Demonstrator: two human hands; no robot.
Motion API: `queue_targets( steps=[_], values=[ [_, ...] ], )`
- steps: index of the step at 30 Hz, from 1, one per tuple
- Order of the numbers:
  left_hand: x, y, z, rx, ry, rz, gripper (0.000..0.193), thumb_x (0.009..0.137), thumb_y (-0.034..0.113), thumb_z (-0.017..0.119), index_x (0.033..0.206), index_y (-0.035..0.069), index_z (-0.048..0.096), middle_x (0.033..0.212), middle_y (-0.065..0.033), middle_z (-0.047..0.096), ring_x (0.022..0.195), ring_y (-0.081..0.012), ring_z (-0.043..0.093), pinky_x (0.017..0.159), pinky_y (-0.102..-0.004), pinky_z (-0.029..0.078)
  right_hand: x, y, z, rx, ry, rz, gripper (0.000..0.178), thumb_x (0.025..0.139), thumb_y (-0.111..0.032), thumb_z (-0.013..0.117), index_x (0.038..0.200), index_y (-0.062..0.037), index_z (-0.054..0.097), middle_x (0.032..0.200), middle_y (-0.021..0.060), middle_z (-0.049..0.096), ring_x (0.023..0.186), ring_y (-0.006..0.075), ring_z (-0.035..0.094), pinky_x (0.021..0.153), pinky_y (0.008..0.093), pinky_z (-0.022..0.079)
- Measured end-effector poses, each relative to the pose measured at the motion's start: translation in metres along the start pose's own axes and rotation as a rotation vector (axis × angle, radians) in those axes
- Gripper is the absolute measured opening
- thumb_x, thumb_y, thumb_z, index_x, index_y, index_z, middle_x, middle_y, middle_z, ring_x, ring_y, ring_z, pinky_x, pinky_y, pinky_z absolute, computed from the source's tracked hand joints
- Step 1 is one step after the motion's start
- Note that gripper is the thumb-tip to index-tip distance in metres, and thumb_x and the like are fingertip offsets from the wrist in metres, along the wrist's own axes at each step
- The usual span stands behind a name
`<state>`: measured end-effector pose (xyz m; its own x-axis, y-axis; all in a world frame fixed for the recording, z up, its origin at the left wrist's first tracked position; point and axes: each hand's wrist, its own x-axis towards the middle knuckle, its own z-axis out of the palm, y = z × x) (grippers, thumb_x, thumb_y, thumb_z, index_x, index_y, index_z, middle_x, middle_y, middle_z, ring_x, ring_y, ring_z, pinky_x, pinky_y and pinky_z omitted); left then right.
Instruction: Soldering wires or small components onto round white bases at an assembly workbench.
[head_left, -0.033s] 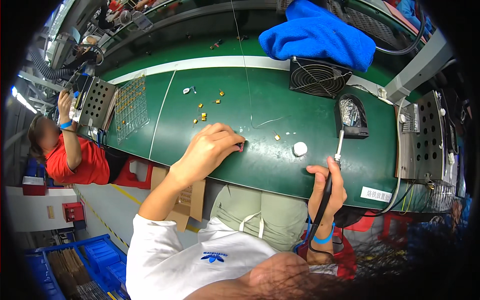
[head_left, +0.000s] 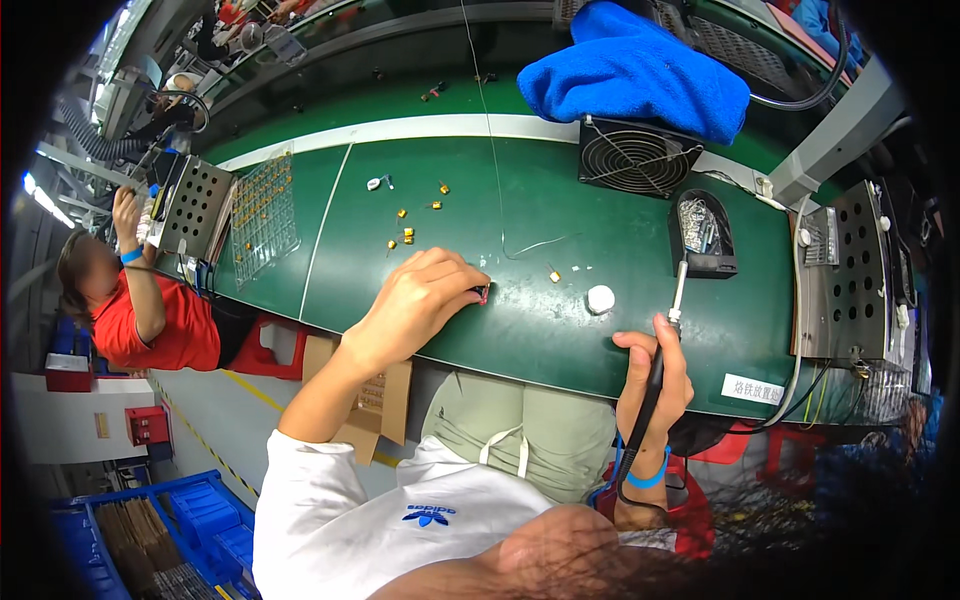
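With its fingertips pinched together on the green bench, my left hand [head_left: 425, 298] holds a small dark part with red on it [head_left: 483, 294], mostly covered by the fingers. A soldering iron [head_left: 648, 412] lies in the grip of my right hand [head_left: 672, 385], just past the bench's front edge. Its tip reaches up to the front of a black holder [head_left: 712, 262] filled with silvery metal shavings. Between the hands stand a round white cap [head_left: 600, 299] and a tiny yellow component [head_left: 554, 276]. A thin solder wire [head_left: 497, 180] hangs down and curls on the bench.
Several yellow components [head_left: 408, 236] lie beyond my left hand, near a small white piece [head_left: 374, 184]. A black fan [head_left: 640, 157] with a blue towel [head_left: 640, 75] stands behind. Perforated metal boxes [head_left: 862, 270] flank the bench. A co-worker in red [head_left: 165, 318] sits at left.
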<state>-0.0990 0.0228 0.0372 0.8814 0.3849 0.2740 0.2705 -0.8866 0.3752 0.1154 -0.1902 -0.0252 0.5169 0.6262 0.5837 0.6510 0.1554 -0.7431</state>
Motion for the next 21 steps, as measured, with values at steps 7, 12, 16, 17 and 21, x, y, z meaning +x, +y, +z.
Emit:
queue_targets(
  steps=[7,12,16,17,21],
  values=[
    [0.015,0.012,0.001,-0.201,0.166,-0.008,0.025,0.080,-0.001,0.082,0.104,0.002,0.075,0.098,-0.0096,0.074,0.092,-0.0244,0.070,0.081,-0.0350,0.056,-0.001,0.005,-0.002,-0.002,0.026,-0.052,0.036,0.105,-0.008,0.059,0.140,0.0007,0.055,0.088,0.0112,0.077,0.067,0.0146,0.065,0.071,0.0295,0.053],
    [0.038,0.022,0.027,-0.521,0.194,0.018,0.026,0.080,-0.007,0.083,0.104,-0.003,0.075,0.100,-0.0128,0.074,0.094,-0.0202,0.072,0.081,-0.0311,0.059,-0.001,0.008,0.002,0.037,0.041,-0.075,0.037,0.104,-0.005,0.059,0.141,0.0012,0.054,0.091,0.0107,0.078,0.057,0.0085,0.055,0.054,0.0241,0.047],
    [0.053,0.029,0.047,-0.761,0.178,-0.051,0.029,0.083,-0.005,0.082,0.111,-0.001,0.076,0.104,-0.0135,0.075,0.091,-0.0191,0.073,0.080,-0.0301,0.059,0.003,0.006,0.004,0.031,0.047,-0.095,0.037,0.103,-0.003,0.060,0.139,0.0009,0.055,0.093,0.0109,0.078,0.057,0.0098,0.056,0.055,0.0244,0.047],
    [0.056,0.031,0.050,-0.781,0.183,-0.058,0.029,0.084,-0.005,0.081,0.112,-0.001,0.076,0.104,-0.0138,0.075,0.092,-0.0188,0.073,0.082,-0.0304,0.060,0.002,0.006,0.003,0.027,0.038,-0.096,0.037,0.103,-0.003,0.060,0.140,0.0010,0.054,0.095,0.0123,0.079,0.058,0.0105,0.057,0.055,0.0250,0.048],
    [0.065,0.037,0.059,-0.724,0.186,0.004,0.027,0.084,-0.006,0.079,0.110,-0.002,0.076,0.105,-0.0138,0.074,0.091,-0.0195,0.073,0.083,-0.0307,0.060,0.004,0.005,0.003,0.046,0.034,-0.061,0.037,0.104,-0.003,0.060,0.140,0.0015,0.053,0.099,0.0147,0.079,0.060,0.0116,0.058,0.057,0.0261,0.050]
  ],
)
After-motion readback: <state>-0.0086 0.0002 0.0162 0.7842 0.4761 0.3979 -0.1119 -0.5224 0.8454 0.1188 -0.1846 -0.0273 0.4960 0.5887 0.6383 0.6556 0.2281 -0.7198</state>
